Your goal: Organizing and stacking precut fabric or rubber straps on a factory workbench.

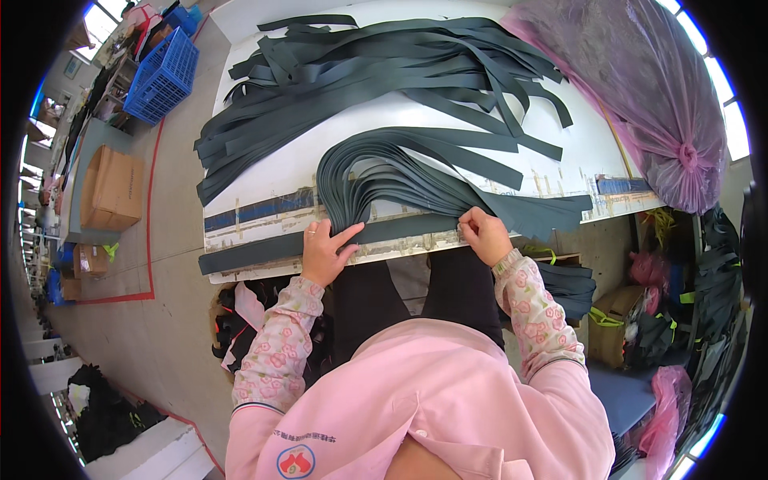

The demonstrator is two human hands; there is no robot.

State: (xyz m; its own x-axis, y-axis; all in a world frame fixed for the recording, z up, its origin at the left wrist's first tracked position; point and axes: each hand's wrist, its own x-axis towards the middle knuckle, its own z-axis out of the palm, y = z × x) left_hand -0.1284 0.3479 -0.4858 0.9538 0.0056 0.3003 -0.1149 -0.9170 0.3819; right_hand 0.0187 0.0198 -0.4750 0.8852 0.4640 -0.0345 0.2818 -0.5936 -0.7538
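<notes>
A long dark grey-green fabric strip lies along the near edge of the white table, in front of me. My left hand rests on this strip with thumb and index finger stretched apart. Beyond that hand, a bundle of the same strips bends in an arch, its right ends fanned out. My right hand pinches the near strip's edge, close under the bundle; the fingertips partly hide the grip. Farther back, a larger pile of loose strips spreads over the table.
A pink plastic bag with dark contents covers the table's right end. To the left stand a blue crate and a cardboard box. Below the table at right are more strips and an open carton.
</notes>
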